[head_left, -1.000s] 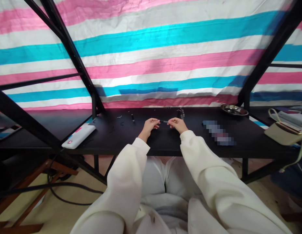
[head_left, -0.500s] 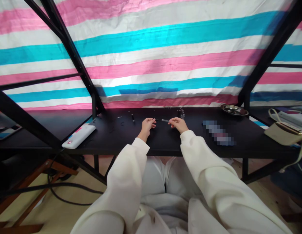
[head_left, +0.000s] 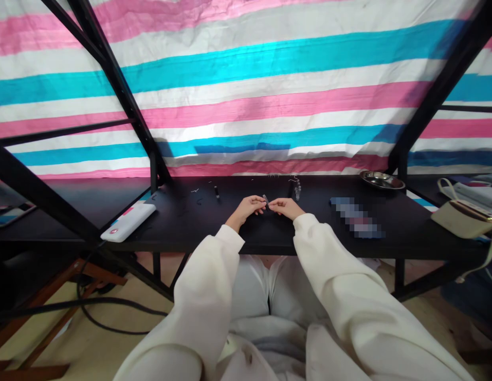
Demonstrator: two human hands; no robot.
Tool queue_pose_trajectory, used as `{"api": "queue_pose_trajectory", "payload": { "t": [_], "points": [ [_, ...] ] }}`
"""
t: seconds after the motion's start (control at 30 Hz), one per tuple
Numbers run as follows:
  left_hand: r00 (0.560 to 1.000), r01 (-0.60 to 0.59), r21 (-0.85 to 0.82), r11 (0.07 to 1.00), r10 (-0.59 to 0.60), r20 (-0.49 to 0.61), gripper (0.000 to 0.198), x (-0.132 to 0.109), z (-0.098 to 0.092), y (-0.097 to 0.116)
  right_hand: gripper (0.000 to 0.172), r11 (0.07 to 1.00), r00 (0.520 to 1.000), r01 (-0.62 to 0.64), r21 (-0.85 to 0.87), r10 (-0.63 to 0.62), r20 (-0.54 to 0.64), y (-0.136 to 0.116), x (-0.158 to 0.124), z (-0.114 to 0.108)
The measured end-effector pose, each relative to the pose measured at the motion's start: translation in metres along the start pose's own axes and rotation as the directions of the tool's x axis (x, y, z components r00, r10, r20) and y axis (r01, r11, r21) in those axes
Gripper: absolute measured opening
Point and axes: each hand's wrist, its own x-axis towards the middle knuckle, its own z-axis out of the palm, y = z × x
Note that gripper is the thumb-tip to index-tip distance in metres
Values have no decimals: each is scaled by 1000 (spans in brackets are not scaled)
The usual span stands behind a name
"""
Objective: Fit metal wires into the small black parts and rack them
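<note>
My left hand (head_left: 249, 207) and my right hand (head_left: 284, 207) rest on the black table (head_left: 270, 233), fingertips almost touching. Between them stands a small thin grey piece (head_left: 265, 199), pinched by the fingers of both hands. What the piece is stays too small to make out. Both arms wear white sleeves. Just beyond the hands lie small wire bits and a short beaded strand (head_left: 297, 186).
A white power bank (head_left: 128, 221) lies at the left table edge. A metal dish (head_left: 381, 180) sits far right, and a beige pouch (head_left: 460, 217) beyond it. Black frame bars cross on both sides before a striped tarp. A small dark cylinder (head_left: 216, 192) lies left of the hands.
Half a second ago my left hand had let go and drawn left while the right held the piece; now the hands have come together on it again.
</note>
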Motion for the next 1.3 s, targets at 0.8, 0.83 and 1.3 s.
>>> {"api": "queue_pose_trajectory", "payload": {
  "t": [0.8, 0.83, 1.3],
  "points": [
    [995, 49, -117, 992, -58, -81, 19, 1, -1, 2, 17, 802, 803, -343, -488, -19, -595, 11, 0, -28],
    [995, 49, -116, 992, -59, -80, 19, 2, -1, 1, 17, 796, 803, -356, -489, -6, -596, 10, 0, -28],
    [996, 60, -113, 992, -67, -62, 17, 0, 1, 4, 17, 760, 809, -420, -495, 67, -583, 8, 0, -27]
  ]
}}
